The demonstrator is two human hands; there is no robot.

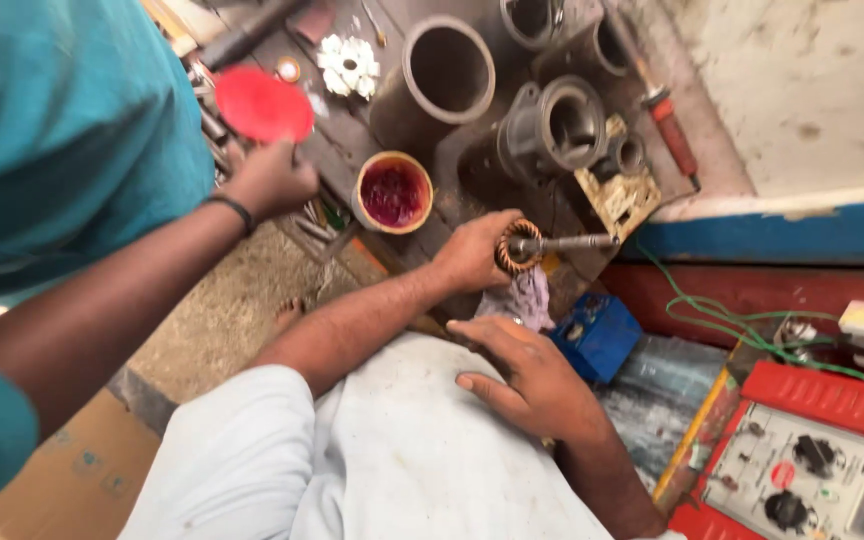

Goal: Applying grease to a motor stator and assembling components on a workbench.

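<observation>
Two hands belonged to the person wearing the camera. The left hand (472, 250) gripped a copper-wound armature (520, 246) by its coil end, its steel shaft pointing right over the cluttered worktop (472, 180). The right hand (532, 375) lay flat and open on a white-clothed knee, holding nothing. Just left of the armature stood an open tin of red varnish (393, 192). A co-worker's hand (270, 178), in a teal sleeve, held the tin's red lid (262, 105). A blue box (597, 335) sat beside the knee.
</observation>
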